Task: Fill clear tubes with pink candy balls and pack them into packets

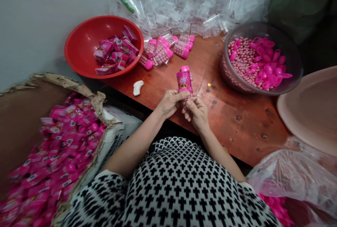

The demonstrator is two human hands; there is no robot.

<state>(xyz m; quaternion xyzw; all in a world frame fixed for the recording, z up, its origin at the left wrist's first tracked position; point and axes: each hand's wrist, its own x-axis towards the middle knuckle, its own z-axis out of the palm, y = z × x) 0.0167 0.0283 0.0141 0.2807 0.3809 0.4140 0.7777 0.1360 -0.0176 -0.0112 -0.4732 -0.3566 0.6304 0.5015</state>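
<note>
A small pink-capped candy bottle with a pink printed label [184, 80] stands upright over the reddish wooden table [237, 128]. My left hand [170, 102] wraps its lower part, thumb laid across the label. My right hand [196, 111] pinches the bottom edge of the same bottle with bent fingers. Both hands are closed on it, just above the table's near edge.
A red bowl [79, 49] of pink label sleeves sits far left. Filled pink-capped bottles [163, 51] lie behind. A clear bowl [292, 76] holds candy beads and pink caps. Empty clear bottles [189, 2] pile at the back. A carton [52, 156] of finished pink packs is at lower left. A white lump [137, 87].
</note>
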